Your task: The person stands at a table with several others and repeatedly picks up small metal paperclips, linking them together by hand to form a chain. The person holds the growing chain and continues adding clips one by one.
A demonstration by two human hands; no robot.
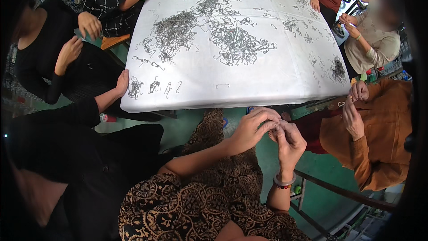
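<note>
My left hand [252,130] and my right hand [290,142] meet fingertip to fingertip just off the near edge of the white-covered table [196,93]. Each is closed in a pinch; whatever lies between the fingers is too small or hidden to name. A bangle and a beaded bracelet circle my right wrist. On the cloth, beyond my hands, lie piles of small bent wire hooks [236,44], dark grey and tangled. One single wire hook [222,85] lies apart near the front edge.
Co-workers sit close on both sides: a black sleeve [84,109] at left, an orange-brown sleeve [368,165] at right. Another dense hook pile [174,31] lies left of centre, and small clusters [135,88] sit at the near left corner. A metal frame [303,192] stands at lower right.
</note>
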